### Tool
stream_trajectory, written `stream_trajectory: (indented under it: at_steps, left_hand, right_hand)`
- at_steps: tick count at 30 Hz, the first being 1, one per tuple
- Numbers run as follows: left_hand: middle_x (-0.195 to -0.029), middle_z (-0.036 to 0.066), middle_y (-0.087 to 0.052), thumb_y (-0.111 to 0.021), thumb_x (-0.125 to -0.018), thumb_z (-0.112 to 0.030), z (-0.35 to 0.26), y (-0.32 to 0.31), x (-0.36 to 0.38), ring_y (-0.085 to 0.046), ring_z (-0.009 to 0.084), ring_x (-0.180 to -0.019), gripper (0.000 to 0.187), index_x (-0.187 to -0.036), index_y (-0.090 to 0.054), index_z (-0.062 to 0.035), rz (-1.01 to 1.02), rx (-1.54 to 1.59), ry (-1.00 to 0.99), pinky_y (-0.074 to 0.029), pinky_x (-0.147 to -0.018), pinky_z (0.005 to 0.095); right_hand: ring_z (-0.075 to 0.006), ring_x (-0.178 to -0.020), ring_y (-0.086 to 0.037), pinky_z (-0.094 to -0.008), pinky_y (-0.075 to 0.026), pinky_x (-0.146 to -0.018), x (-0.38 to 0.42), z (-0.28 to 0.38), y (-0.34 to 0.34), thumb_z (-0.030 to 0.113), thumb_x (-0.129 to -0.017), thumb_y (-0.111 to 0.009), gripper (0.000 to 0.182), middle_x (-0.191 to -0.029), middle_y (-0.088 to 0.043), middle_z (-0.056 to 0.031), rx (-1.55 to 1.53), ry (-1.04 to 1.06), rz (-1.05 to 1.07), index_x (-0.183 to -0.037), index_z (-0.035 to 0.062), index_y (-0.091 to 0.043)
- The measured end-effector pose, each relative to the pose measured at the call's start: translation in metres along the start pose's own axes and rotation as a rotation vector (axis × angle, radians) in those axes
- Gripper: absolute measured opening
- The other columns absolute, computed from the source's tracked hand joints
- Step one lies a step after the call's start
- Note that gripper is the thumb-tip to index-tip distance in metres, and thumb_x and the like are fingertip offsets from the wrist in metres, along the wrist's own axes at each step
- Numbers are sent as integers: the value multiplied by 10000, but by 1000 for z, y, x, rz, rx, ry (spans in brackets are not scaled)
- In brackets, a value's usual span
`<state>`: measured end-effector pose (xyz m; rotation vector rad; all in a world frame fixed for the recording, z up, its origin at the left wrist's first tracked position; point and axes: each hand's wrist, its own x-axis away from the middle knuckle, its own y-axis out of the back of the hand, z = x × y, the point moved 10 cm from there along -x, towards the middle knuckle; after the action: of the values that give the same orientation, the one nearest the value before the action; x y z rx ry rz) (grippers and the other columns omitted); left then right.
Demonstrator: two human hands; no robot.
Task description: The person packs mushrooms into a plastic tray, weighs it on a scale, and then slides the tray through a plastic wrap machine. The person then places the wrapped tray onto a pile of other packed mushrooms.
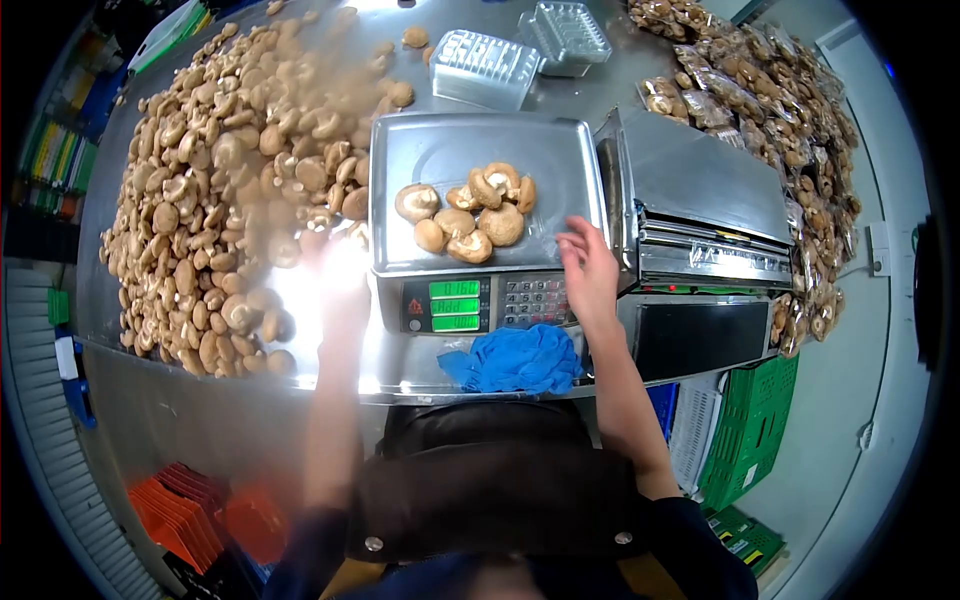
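Observation:
Several brown mushrooms [501, 225] lie on the metal tray [560, 150] of a scale, whose green display [455, 306] is lit. My right hand [588, 262] is over the tray's lower right edge, fingers apart, holding nothing. At the tray's left side, my left hand [335, 262] is washed out by glare and haze beside a large mushroom pile [210, 200]; its fingers and anything in them cannot be made out. A crumpled blue cloth [515, 358] lies below the scale's keypad.
Clear plastic trays [485, 68] sit behind the scale. A metal machine [700, 180] stands close on its right, with many bagged mushrooms [775, 95] beyond. Green crates [750, 430] are low at the right, orange crates [175, 515] low at the left.

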<state>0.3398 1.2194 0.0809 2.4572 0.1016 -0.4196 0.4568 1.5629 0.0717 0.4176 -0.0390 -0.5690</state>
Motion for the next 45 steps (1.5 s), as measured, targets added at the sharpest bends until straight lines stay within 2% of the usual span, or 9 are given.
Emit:
stream_trajectory:
  at_steps: [5,8,19,20,21,27,34,40,45]
  left_hand:
    - [-922,118,-666,-545,-808,25,5,-68,-2,-632,136,-645,468,-1269,-483,73,287,246,99,-515,-544,257]
    - [-755,47,-606,-546,-785,52,2,-96,-4,-574,105,-525,422,-1206,-524,69,497,482,460,-434,-433,222]
    - [-772,40,-556,-613,-748,68,-110,-73,-8,-566,116,-540,471,-1209,-519,76,361,613,432,-413,-420,212]
    - [-804,11,-560,-575,-726,28,-131,-83,-6,-587,110,-641,467,-1193,-552,35,408,559,394,-503,-538,241]
    - [-785,39,-552,-611,-762,44,-148,-97,-4,-578,120,-551,461,-1214,-524,62,403,568,349,-413,-415,209]
    - [-761,40,-547,-618,-755,50,-247,-250,17,-574,114,-544,470,-1214,-523,76,596,621,276,-446,-441,217]
    - [-777,56,-589,-658,-757,18,-345,-390,38,-561,107,-561,476,-1218,-543,49,759,457,199,-412,-445,220]
    - [-874,88,-653,-671,-768,4,-356,-399,44,-548,84,-583,440,-1195,-575,53,751,206,64,-438,-498,232]
    - [-1013,67,-617,-706,-710,26,-402,-310,78,-594,209,-793,500,-1185,-602,-90,715,-322,-676,-525,-691,315]
  right_hand:
    - [-144,-853,-624,-268,-522,-739,-43,-18,-41,-24,-810,-575,578,-1199,-575,-157,92,-45,274,-1358,1,-393]
    - [-121,-715,-565,-266,-507,-678,-56,-17,-53,-93,-736,-570,700,-1092,-564,-107,219,-45,350,-1398,36,-382]
    - [-148,-688,-597,-289,-509,-675,-65,58,50,-75,-747,-561,684,-1041,-580,-153,110,186,271,-1393,31,-363]
    - [-150,-693,-598,-291,-510,-679,-67,57,72,-73,-748,-565,682,-1042,-579,-158,97,190,268,-1392,30,-362]
    - [-152,-698,-599,-293,-511,-684,-70,56,95,-71,-749,-568,681,-1042,-579,-163,83,194,267,-1391,29,-362]
    - [-220,-700,-621,-349,-511,-691,-101,-20,254,-63,-728,-583,667,-1028,-619,-175,157,55,172,-1363,22,-396]
    - [-95,-721,-571,-232,-506,-693,-152,-90,384,-97,-708,-593,705,-1031,-590,-83,252,-20,133,-1374,55,-421]
    - [-92,-775,-578,-242,-506,-746,-155,-127,400,-27,-779,-643,644,-1085,-587,-85,130,-29,264,-1376,42,-413]
    - [-216,-964,-612,-325,-528,-804,-114,-87,456,75,-806,-667,559,-1245,-552,-72,625,386,405,-1325,152,-475]
